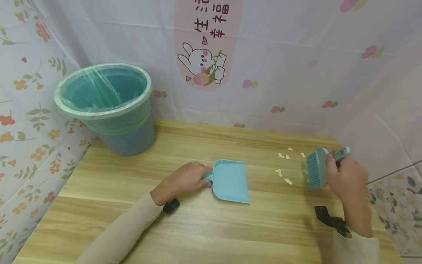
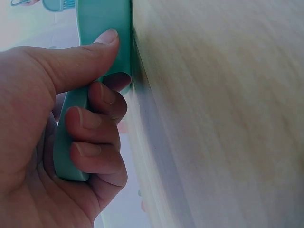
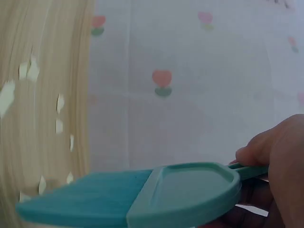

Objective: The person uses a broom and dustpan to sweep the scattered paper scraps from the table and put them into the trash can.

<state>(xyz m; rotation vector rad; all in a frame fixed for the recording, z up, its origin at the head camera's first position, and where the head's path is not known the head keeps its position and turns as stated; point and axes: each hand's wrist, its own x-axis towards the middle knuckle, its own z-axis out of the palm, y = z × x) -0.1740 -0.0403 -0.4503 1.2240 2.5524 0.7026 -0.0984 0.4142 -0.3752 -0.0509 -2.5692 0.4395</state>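
My left hand [image 1: 191,178] grips the handle of a light blue dustpan [image 1: 230,181], its fingers curled round it and the thumb along the top [image 2: 90,59]. The pan lies on the wooden table with its wide edge facing right. In my right hand [image 1: 348,179] is a small blue hand brush [image 1: 317,168], held by the handle, bristles toward the left. Several pale paper scraps [image 1: 288,181] lie scattered between pan and brush. In the right wrist view the bristles [image 3: 90,194] hang close over a few scraps, partly hiding them.
A blue bucket [image 1: 132,141] lined with a green plastic bag stands at the table's back left. Behind the wooden table [image 1: 211,234] hangs a white printed cloth [image 1: 283,73]. A flowered cloth [image 1: 43,121] hangs along the left side.
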